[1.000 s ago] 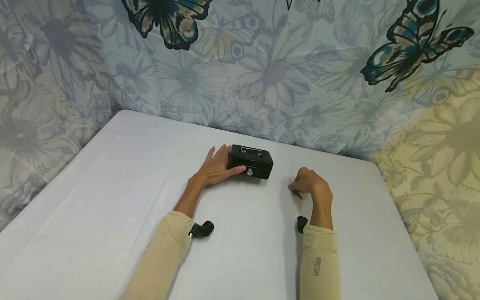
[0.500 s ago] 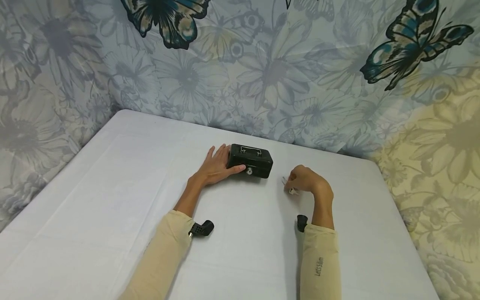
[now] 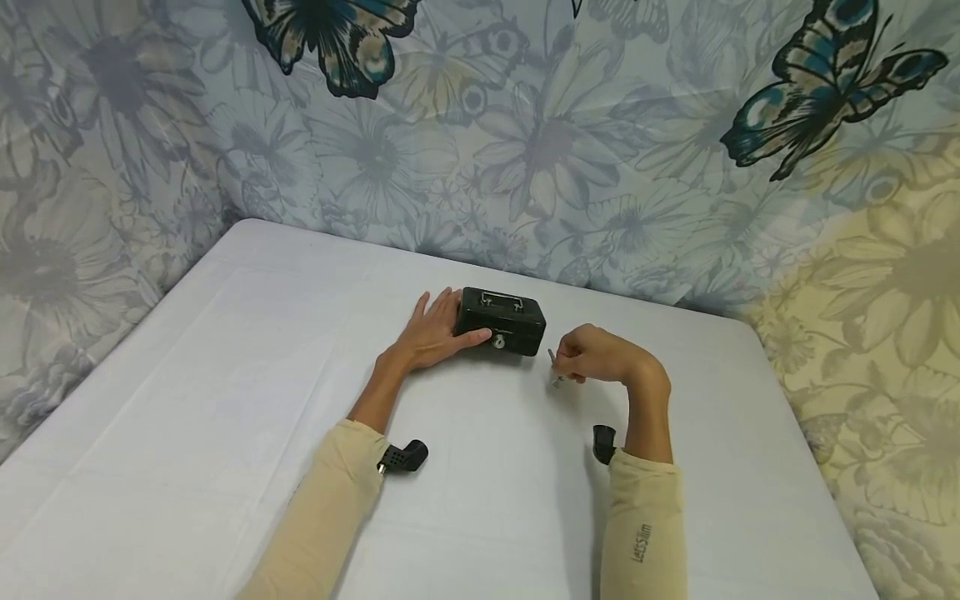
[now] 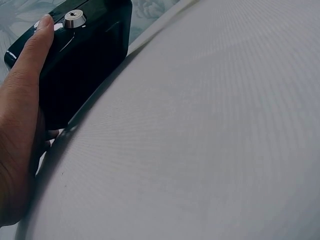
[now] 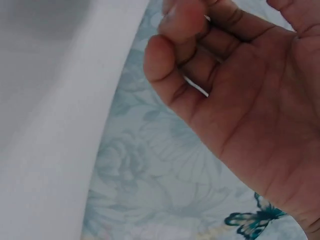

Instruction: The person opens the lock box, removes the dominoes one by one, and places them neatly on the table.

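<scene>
A black cash box (image 3: pixel 500 321) with a wire handle on its lid stands on the white-covered table, lid down. Its round silver lock (image 4: pixel 75 18) is on the front face. My left hand (image 3: pixel 427 337) lies against the box's left end, its fingers straight and spread, the thumb stretched across the front beside the lock. Right of the box, my right hand (image 3: pixel 600 354) pinches small metal keys (image 3: pixel 557 382), one pointing up toward the box. In the right wrist view the palm and curled fingers show, but the keys are hidden.
The white tablecloth (image 3: pixel 450 500) covers the table, whose far edge runs behind the box. A floral, butterfly-patterned cloth (image 3: pixel 547 150) hangs behind. Black wrist cameras (image 3: pixel 405 457) sit at both sleeve ends.
My right hand has moved left with the keys, closer to the box's right end. The keys have turned in the fingers. My left hand and the box stay in place.
</scene>
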Demonstrator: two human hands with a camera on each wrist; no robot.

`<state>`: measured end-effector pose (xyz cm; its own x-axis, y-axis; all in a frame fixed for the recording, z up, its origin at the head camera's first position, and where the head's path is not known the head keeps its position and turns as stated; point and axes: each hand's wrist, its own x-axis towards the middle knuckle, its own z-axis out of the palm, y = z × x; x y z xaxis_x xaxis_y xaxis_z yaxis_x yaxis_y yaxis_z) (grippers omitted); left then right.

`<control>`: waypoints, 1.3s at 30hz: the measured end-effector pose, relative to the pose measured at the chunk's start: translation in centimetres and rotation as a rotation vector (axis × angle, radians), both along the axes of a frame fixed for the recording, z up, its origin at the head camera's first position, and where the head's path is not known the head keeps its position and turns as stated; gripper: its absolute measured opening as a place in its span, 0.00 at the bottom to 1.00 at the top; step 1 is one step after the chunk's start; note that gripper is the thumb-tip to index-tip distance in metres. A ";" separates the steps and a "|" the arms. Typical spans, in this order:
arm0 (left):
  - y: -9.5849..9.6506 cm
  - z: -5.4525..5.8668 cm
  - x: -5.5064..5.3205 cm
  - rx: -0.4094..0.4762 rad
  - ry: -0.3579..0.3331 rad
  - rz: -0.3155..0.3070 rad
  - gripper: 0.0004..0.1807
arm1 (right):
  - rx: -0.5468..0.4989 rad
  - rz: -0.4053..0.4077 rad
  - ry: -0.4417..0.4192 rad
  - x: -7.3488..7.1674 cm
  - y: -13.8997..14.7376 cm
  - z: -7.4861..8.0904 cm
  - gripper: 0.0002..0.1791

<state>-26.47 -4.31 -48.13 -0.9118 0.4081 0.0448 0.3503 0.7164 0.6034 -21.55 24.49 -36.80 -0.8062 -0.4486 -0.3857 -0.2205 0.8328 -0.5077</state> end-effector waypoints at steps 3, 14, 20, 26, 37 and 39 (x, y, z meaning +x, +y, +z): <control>0.0 0.0 0.0 0.008 0.002 0.000 0.86 | -0.024 0.014 -0.026 0.2 -0.6 0.3 0.10; 0.1 0.1 0.2 -0.004 -0.012 0.009 0.87 | -0.041 0.052 -0.002 0.2 -2.1 0.4 0.14; 0.1 0.3 0.2 -0.014 -0.017 0.010 0.88 | -0.076 0.087 0.011 0.2 -3.7 0.4 0.16; 0.0 0.3 0.2 -0.013 -0.023 0.011 0.87 | -0.081 0.098 0.021 0.0 -5.2 0.3 0.17; 0.0 0.0 0.3 0.005 -0.013 0.012 0.86 | -0.074 0.076 0.047 0.0 -6.5 -0.3 0.18; 0.0 0.0 0.3 0.009 -0.013 0.010 0.86 | -0.082 0.076 0.048 0.0 -6.6 -0.4 0.18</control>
